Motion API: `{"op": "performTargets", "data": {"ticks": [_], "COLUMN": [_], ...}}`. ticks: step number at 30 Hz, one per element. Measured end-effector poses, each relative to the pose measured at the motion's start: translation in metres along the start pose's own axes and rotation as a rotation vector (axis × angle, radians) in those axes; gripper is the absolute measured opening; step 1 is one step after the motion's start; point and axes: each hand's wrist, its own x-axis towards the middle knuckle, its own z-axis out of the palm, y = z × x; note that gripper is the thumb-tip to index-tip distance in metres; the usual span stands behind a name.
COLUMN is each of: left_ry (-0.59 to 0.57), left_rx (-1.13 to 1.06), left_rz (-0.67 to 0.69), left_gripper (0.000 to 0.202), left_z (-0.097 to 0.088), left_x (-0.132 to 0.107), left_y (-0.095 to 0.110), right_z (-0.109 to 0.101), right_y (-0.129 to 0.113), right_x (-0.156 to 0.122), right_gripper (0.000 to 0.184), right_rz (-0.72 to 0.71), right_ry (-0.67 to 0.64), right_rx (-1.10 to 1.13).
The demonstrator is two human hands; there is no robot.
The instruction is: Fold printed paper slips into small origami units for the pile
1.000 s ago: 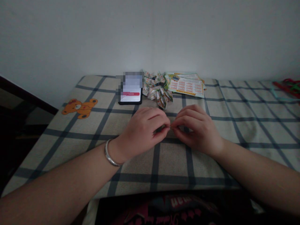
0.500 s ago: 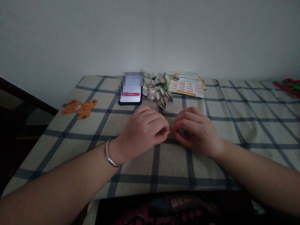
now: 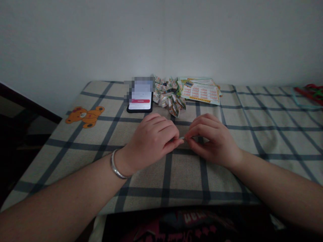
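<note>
My left hand [image 3: 155, 139], with a silver bracelet [image 3: 117, 164] on its wrist, is closed in a pinch above the checked cloth. Facing it, my right hand [image 3: 212, 141] pinches too, its fingertips close to the left ones. Between them shows the edge of a small pale piece that looks like folded paper [image 3: 182, 137]; most of it is hidden by my fingers. Just beyond my hands lies a pile of folded printed paper pieces [image 3: 171, 101]. To the right of this pile is a stack of printed paper sheets [image 3: 202, 92].
A phone [image 3: 140, 101] with a lit screen lies left of the paper pile. A bear picture [image 3: 85, 116] is on the checked tablecloth [image 3: 141, 191] at the left. Red and green items [image 3: 313, 94] sit at the far right. A wall [image 3: 161, 40] rises behind the table.
My left fingertips have drawn slightly left, opening a small gap between the hands, where the pale edge of the paper piece now shows. My right hand has barely moved.
</note>
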Motion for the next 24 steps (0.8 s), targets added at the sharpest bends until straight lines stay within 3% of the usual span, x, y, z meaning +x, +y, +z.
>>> {"op": "performTargets", "data": {"ticks": [10, 18, 24], "left_ry": [0.074, 0.082, 0.066], "left_rx": [-0.060, -0.067, -0.066], "left_rz": [-0.036, 0.044, 0.016], "left_gripper": [0.005, 0.010, 0.012], "left_z": [-0.0008, 0.0022, 0.0031], "left_x": [0.0006, 0.0009, 0.0017], "left_y": [0.0017, 0.0031, 0.0025], "right_z": [0.0008, 0.0042, 0.0054], "right_y": [0.0011, 0.0004, -0.0009], "right_x": [-0.0004, 0.0007, 0.0012], "right_gripper": [0.008, 0.005, 0.005], "right_rz": [0.035, -0.110, -0.100], "right_ry": [0.032, 0.008, 0.000], "right_rx": [-0.009, -0.037, -0.111]}}
